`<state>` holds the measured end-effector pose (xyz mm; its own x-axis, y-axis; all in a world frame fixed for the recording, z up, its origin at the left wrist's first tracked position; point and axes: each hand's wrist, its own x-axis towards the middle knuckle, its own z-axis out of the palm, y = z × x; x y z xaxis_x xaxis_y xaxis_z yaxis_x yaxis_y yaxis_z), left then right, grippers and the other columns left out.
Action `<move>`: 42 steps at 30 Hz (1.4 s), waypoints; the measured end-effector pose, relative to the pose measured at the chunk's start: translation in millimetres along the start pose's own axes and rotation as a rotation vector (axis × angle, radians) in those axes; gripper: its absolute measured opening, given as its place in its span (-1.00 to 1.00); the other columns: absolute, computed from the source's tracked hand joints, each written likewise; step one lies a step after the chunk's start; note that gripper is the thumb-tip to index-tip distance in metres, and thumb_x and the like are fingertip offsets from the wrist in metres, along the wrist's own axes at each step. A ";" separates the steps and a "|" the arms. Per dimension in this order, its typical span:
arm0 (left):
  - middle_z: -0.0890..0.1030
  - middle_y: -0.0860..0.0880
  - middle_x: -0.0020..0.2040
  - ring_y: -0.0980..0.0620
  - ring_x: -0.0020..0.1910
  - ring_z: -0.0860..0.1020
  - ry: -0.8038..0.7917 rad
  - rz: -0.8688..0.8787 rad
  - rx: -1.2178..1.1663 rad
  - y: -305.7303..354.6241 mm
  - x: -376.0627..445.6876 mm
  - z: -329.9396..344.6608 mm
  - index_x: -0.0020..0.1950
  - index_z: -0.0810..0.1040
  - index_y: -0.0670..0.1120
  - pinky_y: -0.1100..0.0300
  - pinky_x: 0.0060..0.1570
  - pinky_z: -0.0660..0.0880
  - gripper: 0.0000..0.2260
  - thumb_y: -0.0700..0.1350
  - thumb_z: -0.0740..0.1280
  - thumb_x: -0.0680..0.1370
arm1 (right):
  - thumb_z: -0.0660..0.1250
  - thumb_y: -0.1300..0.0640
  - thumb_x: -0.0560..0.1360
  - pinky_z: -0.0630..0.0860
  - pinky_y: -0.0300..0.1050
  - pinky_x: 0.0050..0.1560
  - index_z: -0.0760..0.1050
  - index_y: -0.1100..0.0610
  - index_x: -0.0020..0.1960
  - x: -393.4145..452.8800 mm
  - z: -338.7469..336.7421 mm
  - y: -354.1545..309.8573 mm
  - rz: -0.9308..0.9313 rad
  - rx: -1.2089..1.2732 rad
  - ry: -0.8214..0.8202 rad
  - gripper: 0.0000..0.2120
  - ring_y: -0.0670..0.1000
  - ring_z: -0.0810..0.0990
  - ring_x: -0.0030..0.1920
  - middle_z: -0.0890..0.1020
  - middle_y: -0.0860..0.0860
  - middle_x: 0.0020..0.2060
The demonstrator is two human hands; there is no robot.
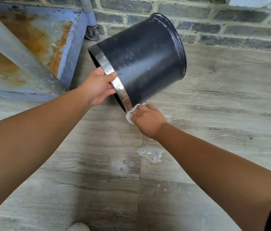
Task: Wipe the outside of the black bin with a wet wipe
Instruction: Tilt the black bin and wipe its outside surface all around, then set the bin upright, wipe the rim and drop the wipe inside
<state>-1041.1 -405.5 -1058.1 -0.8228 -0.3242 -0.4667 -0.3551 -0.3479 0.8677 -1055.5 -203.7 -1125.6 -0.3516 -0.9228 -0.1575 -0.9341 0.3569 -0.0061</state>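
The black bin (144, 59) is tipped on its side above the floor, its base toward the brick wall and its silver-rimmed mouth toward me. My left hand (98, 85) grips the silver rim, thumb on the outside and fingers inside the mouth. My right hand (146, 120) is closed on a crumpled white wet wipe (132, 113), which it presses against the bin's lower edge just beside the silver rim. The black wall shows wet streaks and small droplets.
A soapy puddle (150, 155) and small bubbles (129, 164) lie on the grey tiled floor under my arms. A rusty blue metal frame (48, 39) stands at the left, a brick wall (231, 27) behind. A white shoe tip (78, 227) shows at the bottom.
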 end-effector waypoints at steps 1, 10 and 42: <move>0.67 -0.09 0.11 -0.07 0.06 0.66 0.014 -0.001 -0.016 -2.1 -1.0 2.4 0.17 0.52 -0.08 0.00 0.01 0.61 -0.81 -0.27 0.23 0.61 | 0.22 0.33 0.38 0.39 0.02 0.19 0.48 0.02 0.08 -2.3 -2.0 -1.8 0.034 0.057 0.015 -0.65 0.11 0.47 0.16 0.62 0.00 -0.02; 0.71 -0.09 -0.23 -0.06 -0.14 0.70 0.149 0.038 -0.129 31.4 -2.6 9.1 -0.05 0.43 -0.15 0.03 -0.20 0.63 -0.89 -0.33 0.30 0.55 | 0.24 0.22 0.49 0.55 -0.03 -0.14 0.59 0.17 -0.16 -71.1 -15.7 -10.5 0.332 0.957 -0.037 -0.84 0.03 0.60 -0.19 0.65 0.05 -0.27; 0.64 -0.08 -0.16 -0.18 -0.14 0.56 -0.446 0.764 1.822 111.5 -23.2 118.3 -0.04 0.52 -0.12 -0.07 -0.21 0.52 -0.89 -0.10 0.27 0.57 | 0.33 0.07 0.47 0.57 -0.01 -0.12 0.55 -0.02 0.00 -64.7 -149.6 133.7 0.542 0.383 0.368 -0.88 0.10 0.59 -0.15 0.65 -0.01 -0.11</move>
<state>-1114.0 -332.7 -930.2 -0.9204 0.3498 -0.1748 0.3391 0.9365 0.0890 -1167.0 -118.0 -968.5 -0.8160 -0.5688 0.1033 -0.5616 0.7376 -0.3748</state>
